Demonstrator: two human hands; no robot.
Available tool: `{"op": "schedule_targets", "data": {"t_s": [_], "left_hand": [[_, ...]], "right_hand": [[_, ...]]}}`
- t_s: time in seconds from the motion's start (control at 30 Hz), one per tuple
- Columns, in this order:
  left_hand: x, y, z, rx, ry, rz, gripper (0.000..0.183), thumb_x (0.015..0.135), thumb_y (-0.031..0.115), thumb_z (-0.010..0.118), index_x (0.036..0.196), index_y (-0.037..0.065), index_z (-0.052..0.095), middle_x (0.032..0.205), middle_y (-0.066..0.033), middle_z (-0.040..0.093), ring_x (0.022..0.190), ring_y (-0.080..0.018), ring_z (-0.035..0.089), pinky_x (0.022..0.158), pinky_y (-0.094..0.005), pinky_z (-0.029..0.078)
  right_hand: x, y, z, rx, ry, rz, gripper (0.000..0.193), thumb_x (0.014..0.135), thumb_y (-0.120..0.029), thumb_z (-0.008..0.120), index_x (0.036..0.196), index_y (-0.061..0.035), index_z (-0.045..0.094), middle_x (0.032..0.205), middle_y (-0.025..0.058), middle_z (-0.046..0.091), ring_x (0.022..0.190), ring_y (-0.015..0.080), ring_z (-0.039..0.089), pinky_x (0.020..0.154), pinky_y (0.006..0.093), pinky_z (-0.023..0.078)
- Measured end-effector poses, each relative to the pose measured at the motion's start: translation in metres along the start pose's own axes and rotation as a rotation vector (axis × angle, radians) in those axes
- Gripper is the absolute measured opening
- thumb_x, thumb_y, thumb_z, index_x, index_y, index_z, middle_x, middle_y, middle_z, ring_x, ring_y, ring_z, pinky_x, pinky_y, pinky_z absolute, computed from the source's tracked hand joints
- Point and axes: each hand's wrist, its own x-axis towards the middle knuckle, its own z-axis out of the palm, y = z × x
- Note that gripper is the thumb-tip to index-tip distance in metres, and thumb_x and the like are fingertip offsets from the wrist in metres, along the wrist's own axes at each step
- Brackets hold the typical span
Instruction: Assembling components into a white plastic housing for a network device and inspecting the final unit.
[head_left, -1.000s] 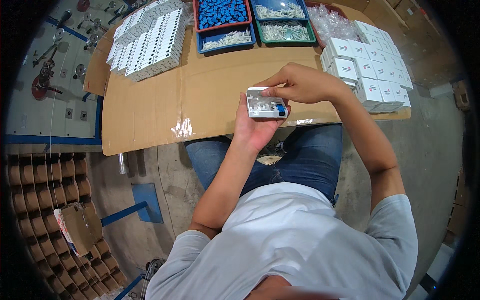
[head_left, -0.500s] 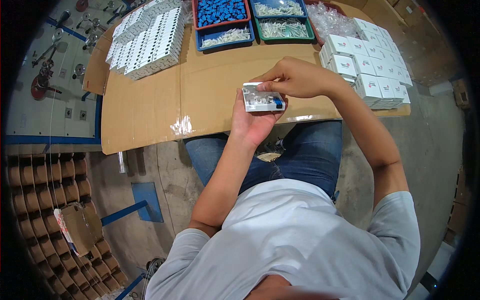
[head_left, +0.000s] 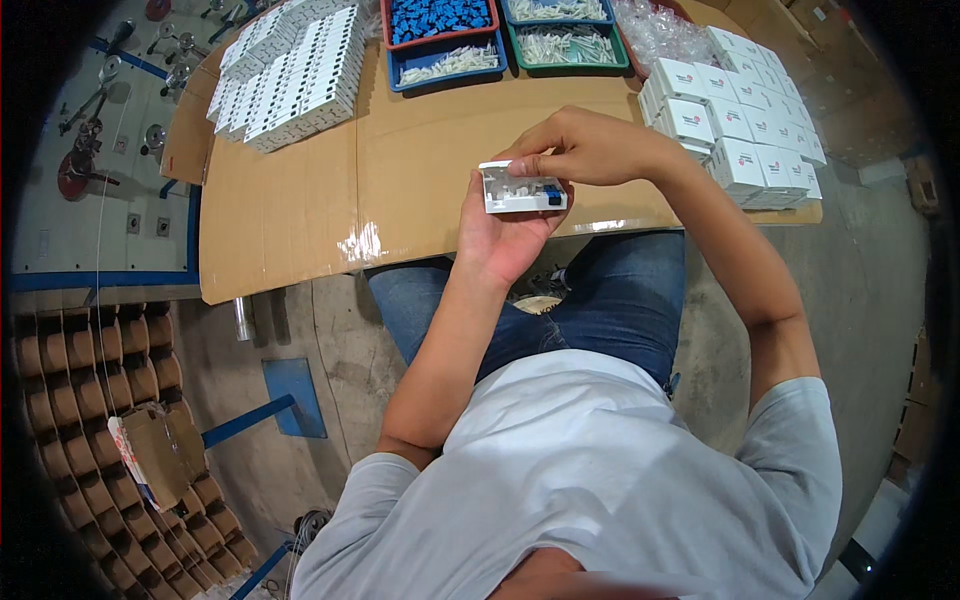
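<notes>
Left hand (head_left: 496,238) clamps its fingers on a white box (head_left: 521,208) (blue piece (head_left: 554,198) inside); right hand (head_left: 588,147) pinches its far edge.

Clock from view centre: 1 open box (head_left: 522,190) between 12 and 1, 2 hands on it (left hand (head_left: 500,242), right hand (head_left: 592,148)). 4 trays around 12: 1 red tray (head_left: 443,41), 2 blue trays (head_left: 450,82), 1 green tray (head_left: 573,70); 1 bag heap (head_left: 655,42) at 1. 2 box stacks, at 11 (head_left: 305,85) and 2 (head_left: 748,135), boxes too overlapped to count.
</notes>
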Motion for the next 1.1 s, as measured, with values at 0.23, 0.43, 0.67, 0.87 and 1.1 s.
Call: {"op": "schedule_targets", "data": {"t_s": [0.23, 0.43, 0.67, 0.87, 1.1], "left_hand": [[0.005, 0.003, -0.004, 0.002, 0.064, 0.002, 0.047, 0.111, 0.037, 0.029, 0.139, 0.004, 0.047, 0.138, -0.0199, 0.053, 0.126, -0.0374, 0.053, 0.111, -0.0556, 0.044], [0.003, 0.001, -0.007, -0.052, 0.056, -0.041, 0.054, 0.109, 0.046, 0.033, 0.141, 0.005, 0.046, 0.138, -0.0204, 0.051, 0.125, -0.039, 0.053, 0.111, -0.0574, 0.043], [0.002, 0.001, -0.007, -0.068, 0.046, -0.054, 0.054, 0.109, 0.047, 0.033, 0.14, 0.005, 0.046, 0.138, -0.0208, 0.051, 0.125, -0.0393, 0.053, 0.11, -0.0572, 0.044], [0.004, 0.003, -0.011, -0.052, 0.008, -0.04, 0.053, 0.108, 0.043, 0.033, 0.14, 0.003, 0.046, 0.139, -0.0201, 0.052, 0.127, -0.0356, 0.054, 0.111, -0.0565, 0.044], [0.005, 0.006, -0.016, 0.028, 0.03, -0.019, 0.057, 0.109, 0.047, 0.026, 0.141, 0.003, 0.043, 0.14, -0.0191, 0.052, 0.128, -0.0341, 0.054, 0.113, -0.0572, 0.041]], "right_hand": [[0.004, 0.009, 0.003, 0.036, -0.034, 0.04, 0.036, 0.101, -0.039, 0.062, 0.123, -0.0126, 0.074, 0.089, 0.0123, 0.077, 0.072, 0.016, 0.068, 0.068, 0.0323, 0.054], [0.003, 0.002, 0.0, 0.02, -0.038, 0.08, 0.037, 0.1, -0.041, 0.063, 0.118, -0.0107, 0.076, 0.088, 0.0128, 0.077, 0.067, 0.0162, 0.064, 0.065, 0.0334, 0.054], [0.001, 0.0, 0.0, 0.019, -0.052, 0.11, 0.036, 0.1, -0.04, 0.062, 0.12, -0.0127, 0.076, 0.088, 0.0134, 0.077, 0.066, 0.0181, 0.065, 0.065, 0.0342, 0.054], [-0.003, 0.002, 0.008, 0.014, -0.029, 0.072, 0.034, 0.102, -0.036, 0.061, 0.126, -0.0139, 0.072, 0.085, 0.0141, 0.075, 0.066, 0.0171, 0.067, 0.063, 0.0337, 0.054], [-0.002, 0.016, 0.021, -0.03, -0.04, 0.042, 0.035, 0.101, -0.031, 0.062, 0.127, -0.0117, 0.071, 0.096, 0.0148, 0.075, 0.087, 0.0257, 0.069, 0.08, 0.0376, 0.053]]}}
